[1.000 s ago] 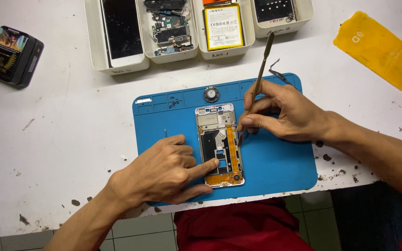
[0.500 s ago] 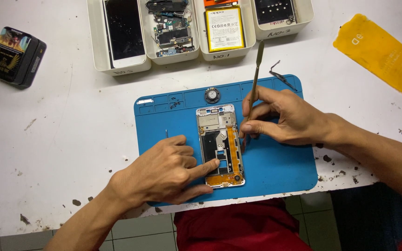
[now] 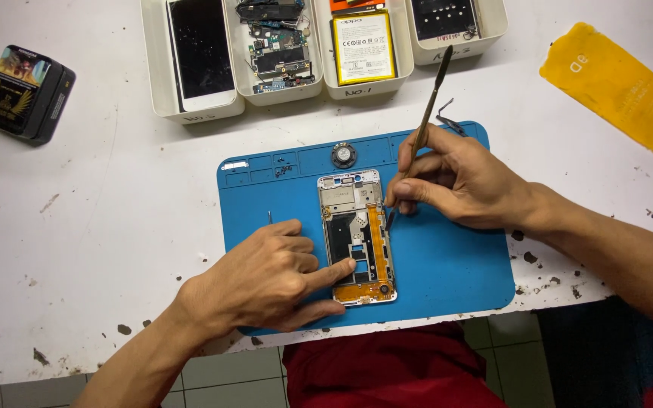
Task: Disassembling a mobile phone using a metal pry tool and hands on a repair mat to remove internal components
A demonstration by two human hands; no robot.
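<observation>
Change since a moment ago: right hand (image 3: 462, 185) has tipped the thin metal pry tool (image 3: 423, 128) a little more upright; left hand has stayed put.
Head view, left hand (image 3: 266, 276): fingers loosely spread, forefinger and thumb pressed on the lower left edge of the opened white-framed phone chassis with an orange flex strip (image 3: 358, 236), pinning it down.
Head view, right hand: fingers pinched together on the pry tool, pen-fashion; its tip meets the chassis's right edge.
Phone chassis: lies flat at the middle of the blue rubber work mat (image 3: 447, 264), long axis running 12 to 6 o'clock.
Small round grey part (image 3: 344, 156): on the mat at 12 o'clock from the chassis, just apart from it.
White plastic trays (image 3: 190, 106): row at 12 o'clock beyond the mat, holding a screen, boards and a battery.
Yellow flat sheet (image 3: 617, 87): at 2 o'clock on the white speckled table (image 3: 100, 211).
Black box (image 3: 24, 92): at 10 o'clock, well apart.
</observation>
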